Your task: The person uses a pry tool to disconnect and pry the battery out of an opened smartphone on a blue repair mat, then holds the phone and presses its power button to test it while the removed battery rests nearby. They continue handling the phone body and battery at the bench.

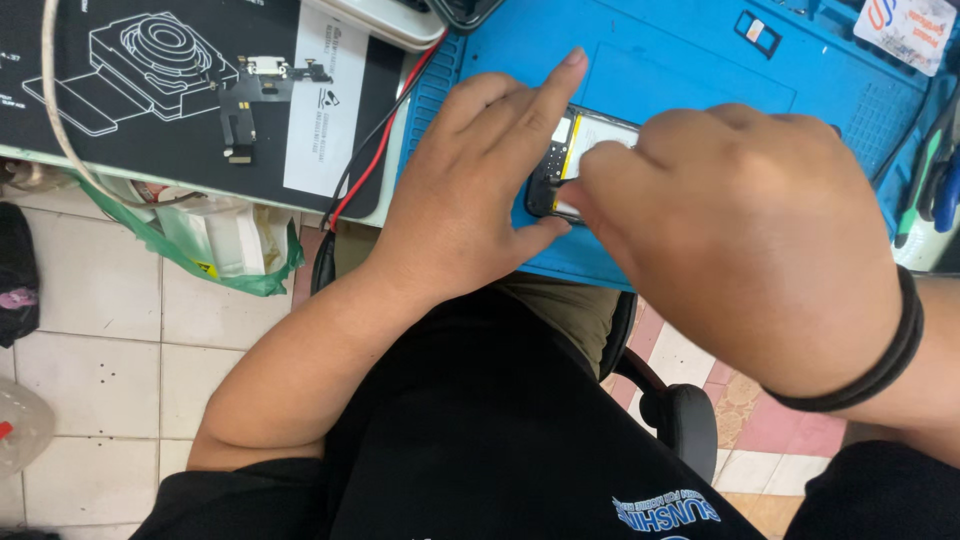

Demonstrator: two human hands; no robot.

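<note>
Fingers (575, 195) of both hands pin opened phone (565, 160) on blue mat (680, 70).

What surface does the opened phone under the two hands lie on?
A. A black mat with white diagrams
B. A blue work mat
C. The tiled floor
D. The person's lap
B: the opened phone, held by the left hand and right hand, lies on the blue work mat.

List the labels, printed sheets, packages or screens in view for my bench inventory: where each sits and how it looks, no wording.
Black printed mat: upper left, white line drawing of a part.
White strip label: on that mat's right edge, tall rectangle, dark print.
White card: top right corner on the blue mat, red and blue print.
Green plastic bag: hanging under the bench, left, holding white packaging.
</note>
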